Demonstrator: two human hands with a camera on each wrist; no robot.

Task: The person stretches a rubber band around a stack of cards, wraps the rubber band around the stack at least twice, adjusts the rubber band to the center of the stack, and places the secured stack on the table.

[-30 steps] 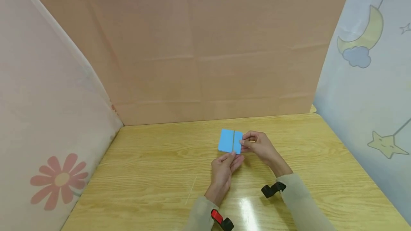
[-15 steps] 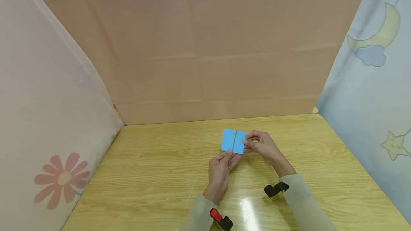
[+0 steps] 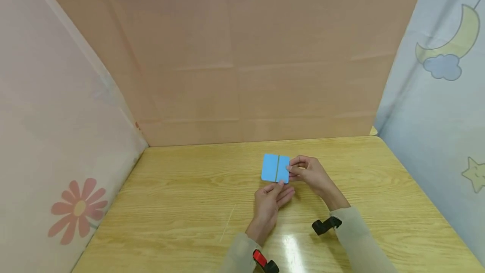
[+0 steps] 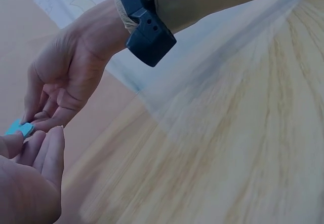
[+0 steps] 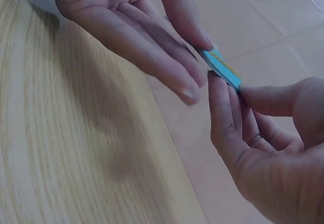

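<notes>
A thin stack of blue cards [image 3: 270, 167] with rounded corners is held up over the table. A yellowish rubber band [image 3: 278, 167] runs around it from far to near edge, right of its middle. My right hand [image 3: 314, 176] pinches the stack's right edge, thumb on top and fingers underneath. At the near edge, just right of the band, my left hand [image 3: 267, 205] pinches the stack with its thumb on top; its other fingers reach out below. Edge-on, the cards [image 5: 223, 69] show between both hands in the right wrist view. In the left wrist view fingers mostly hide them.
A wood-grain table [image 3: 182, 193] lies beneath the hands, bearing a pale thin line [image 3: 228, 222] on its left half. A tan sheet [image 3: 227, 75] rises behind it. Printed cloths, one with a flower [image 3: 79, 208], one with a moon [image 3: 460, 35], flank the sides.
My left thumb has shifted along the near edge, first slightly left of the band, now to its right. The right hand keeps its pinch. The whole view has turned slightly.
</notes>
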